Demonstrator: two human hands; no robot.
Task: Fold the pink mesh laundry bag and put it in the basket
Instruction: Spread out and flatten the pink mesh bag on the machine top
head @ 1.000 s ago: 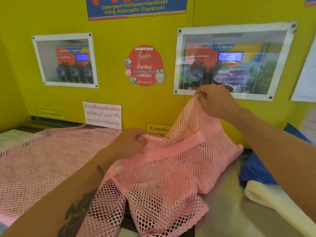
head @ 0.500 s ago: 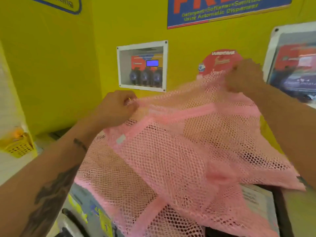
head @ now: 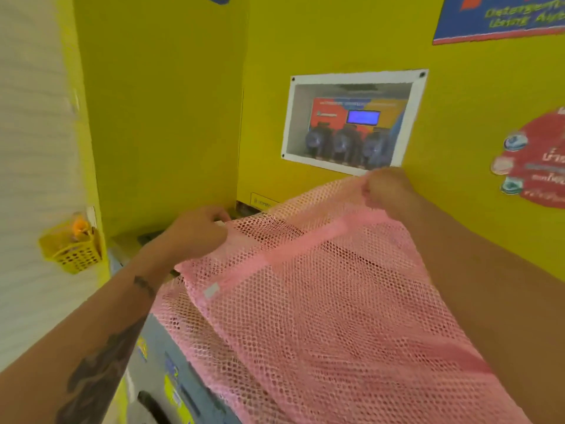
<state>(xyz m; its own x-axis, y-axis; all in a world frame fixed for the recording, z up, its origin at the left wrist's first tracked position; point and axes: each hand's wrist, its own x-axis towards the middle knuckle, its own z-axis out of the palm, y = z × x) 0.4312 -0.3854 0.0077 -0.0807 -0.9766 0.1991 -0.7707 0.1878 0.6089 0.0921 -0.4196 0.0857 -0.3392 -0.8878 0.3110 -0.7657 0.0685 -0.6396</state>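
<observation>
Pink mesh laundry bag (head: 321, 301) now lifted off the surface & swung left, w/ left hand (head: 195, 237) & right hand (head: 388, 191) each pinching its top edge below the wall dispenser window (head: 351, 123), so folding's underway, basket step pending.

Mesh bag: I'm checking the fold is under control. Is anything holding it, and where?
Both hands hold the pink mesh bag along its top edge: left hand at the left end, right hand at the right.
</observation>
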